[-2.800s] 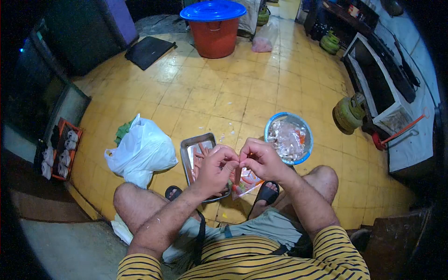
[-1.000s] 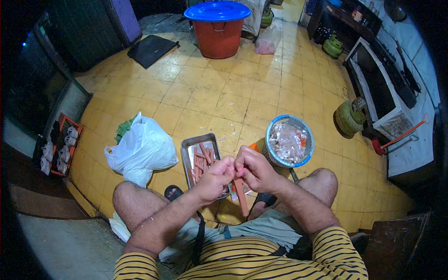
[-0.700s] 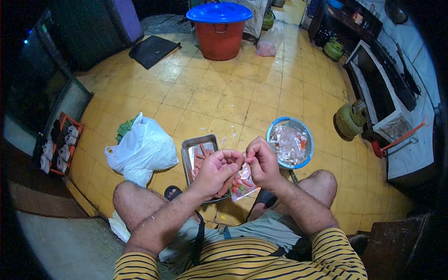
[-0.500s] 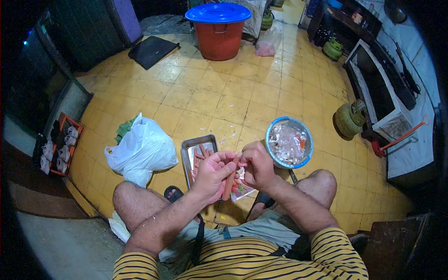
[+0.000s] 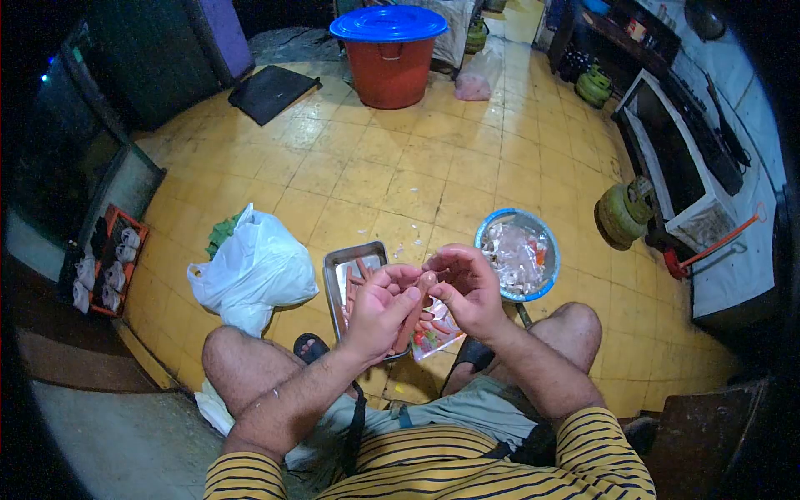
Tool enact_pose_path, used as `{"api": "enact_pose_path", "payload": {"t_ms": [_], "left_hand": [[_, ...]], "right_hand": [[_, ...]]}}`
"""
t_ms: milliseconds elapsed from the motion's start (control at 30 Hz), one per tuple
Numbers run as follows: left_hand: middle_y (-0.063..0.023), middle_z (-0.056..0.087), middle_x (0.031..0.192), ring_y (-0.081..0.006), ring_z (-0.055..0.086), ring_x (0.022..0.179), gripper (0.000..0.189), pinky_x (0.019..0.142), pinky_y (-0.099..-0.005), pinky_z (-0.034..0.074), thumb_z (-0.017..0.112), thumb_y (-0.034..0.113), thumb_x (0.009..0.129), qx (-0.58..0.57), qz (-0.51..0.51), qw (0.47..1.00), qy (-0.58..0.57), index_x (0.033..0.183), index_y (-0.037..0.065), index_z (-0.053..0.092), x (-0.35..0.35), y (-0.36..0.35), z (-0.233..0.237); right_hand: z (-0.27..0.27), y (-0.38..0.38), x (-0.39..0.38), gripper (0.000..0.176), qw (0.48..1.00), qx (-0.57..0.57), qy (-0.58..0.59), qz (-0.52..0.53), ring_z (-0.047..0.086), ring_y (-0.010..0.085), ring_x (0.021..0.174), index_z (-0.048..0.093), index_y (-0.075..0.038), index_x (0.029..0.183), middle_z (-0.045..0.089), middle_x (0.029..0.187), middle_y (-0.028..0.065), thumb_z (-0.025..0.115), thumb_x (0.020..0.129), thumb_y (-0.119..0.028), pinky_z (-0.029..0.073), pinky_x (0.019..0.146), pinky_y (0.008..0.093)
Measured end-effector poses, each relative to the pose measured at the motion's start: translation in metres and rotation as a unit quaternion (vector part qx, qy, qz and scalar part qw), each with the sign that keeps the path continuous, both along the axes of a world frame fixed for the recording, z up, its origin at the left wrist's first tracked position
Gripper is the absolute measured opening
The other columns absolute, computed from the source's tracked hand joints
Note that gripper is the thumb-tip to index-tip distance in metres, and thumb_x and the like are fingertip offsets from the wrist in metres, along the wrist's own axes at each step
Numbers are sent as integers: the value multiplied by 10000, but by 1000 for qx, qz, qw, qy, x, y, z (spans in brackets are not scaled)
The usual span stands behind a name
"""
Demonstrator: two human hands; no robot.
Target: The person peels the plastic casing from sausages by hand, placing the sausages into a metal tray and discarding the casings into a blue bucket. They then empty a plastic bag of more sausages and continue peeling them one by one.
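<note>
Here, our left hand (image 5: 379,308) has its grip closed around a reddish sausage (image 5: 414,310). The sausage stands nearly upright in the curled fingers, and its top end pokes out toward our right hand (image 5: 471,287). That hand curls in over the tip with thumb and forefinger drawn close. Held this way, the sausage is steadied along its length while its end is free for the finer fingers. Whether the right grip pinches a clear skin on the tip or only touches it, we cannot tell, as the fingertips are small and overlap.

Both hands hang above our knees, over a printed plastic packet (image 5: 435,335) that the wrists partly cover. Just left of it a metal tray (image 5: 333,273) lies on the yellow tiled floor (image 5: 392,175) within easy reach, with more sausages (image 5: 360,271) in it. Its near end is hidden behind the left hand. Just right of the hands is a blue-rimmed bowl (image 5: 547,250) of crumpled clear scraps (image 5: 510,250), and what they are is hard to make out. A white plastic bag (image 5: 250,267) slumps to the left, its contents unseen. Well apart, a red bucket (image 5: 387,75) under a blue lid (image 5: 387,21) stands across the room.
</note>
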State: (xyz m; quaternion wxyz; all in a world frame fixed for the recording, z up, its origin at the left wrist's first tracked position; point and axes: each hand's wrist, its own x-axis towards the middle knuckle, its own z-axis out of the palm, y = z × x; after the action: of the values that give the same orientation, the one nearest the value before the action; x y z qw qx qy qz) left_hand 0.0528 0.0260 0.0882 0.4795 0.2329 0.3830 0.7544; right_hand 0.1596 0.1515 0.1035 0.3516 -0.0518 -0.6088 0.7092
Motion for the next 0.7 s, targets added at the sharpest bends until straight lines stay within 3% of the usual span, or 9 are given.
{"api": "enact_pose_path", "payload": {"t_ms": [33,100,167,233,300,367,433,533,700], "left_hand": [[-157,612,1122,-241,663,949,265,793,-394,583,549,90,957,-1,-6,1000,8,1190,35,435,0,0,-4],[-161,610,1115,-249,663,945,264,792,-401,583,544,83,957,-6,-10,1000,16,1190,40,425,-1,-1,-8],[-164,608,1108,-258,664,942,264,792,-408,583,538,75,958,-11,-14,1000,25,1190,45,414,-1,-2,-8],[-128,615,1065,-158,624,967,296,844,-290,527,537,56,954,-38,-29,999,16,1221,31,413,-2,-2,-5],[-116,607,1075,-157,616,977,303,850,-285,516,549,60,951,-38,-24,998,43,1223,30,421,-1,-1,0],[-104,598,1085,-156,607,987,309,856,-281,506,561,65,947,-37,-18,997,70,1225,30,429,1,-1,2],[-88,583,1087,-164,577,1030,248,827,-267,504,601,73,925,0,62,958,279,1158,45,519,5,0,3],[-97,567,1100,-174,553,1047,177,812,-259,496,654,91,888,17,96,895,436,1054,58,602,-3,-1,4],[-121,552,1086,-208,540,1035,105,862,-309,453,661,88,865,11,79,889,450,950,58,606,-10,-1,-1]], "right_hand": [[0,6,0,196,1000,0,0,0,610,197,924,584,-2,981,596,1039,119,691,817,10,510,797,312],[-2,20,3,215,978,209,-27,15,628,206,887,631,-3,997,635,921,106,697,792,-7,510,772,326],[-4,21,4,172,980,199,-26,13,629,204,871,631,-3,947,633,914,101,702,791,-11,511,763,325],[-3,21,5,133,981,191,-26,13,630,202,856,630,-3,898,631,907,97,706,789,-15,512,753,323],[1,19,6,122,991,127,-35,32,622,201,827,614,-21,847,626,875,82,719,788,-41,504,728,318],[3,25,6,126,982,179,-45,31,615,198,808,604,-26,825,621,862,78,722,789,-49,498,713,315],[6,30,7,134,971,231,-55,30,608,196,788,594,-31,802,617,849,74,725,789,-57,493,698,312],[14,31,9,138,954,285,-69,53,595,188,764,598,-34,811,611,842,73,731,788,-67,482,675,306],[13,28,10,164,937,331,-84,73,586,212,749,605,-36,809,589,807,73,732,795,-140,470,663,318]]}}
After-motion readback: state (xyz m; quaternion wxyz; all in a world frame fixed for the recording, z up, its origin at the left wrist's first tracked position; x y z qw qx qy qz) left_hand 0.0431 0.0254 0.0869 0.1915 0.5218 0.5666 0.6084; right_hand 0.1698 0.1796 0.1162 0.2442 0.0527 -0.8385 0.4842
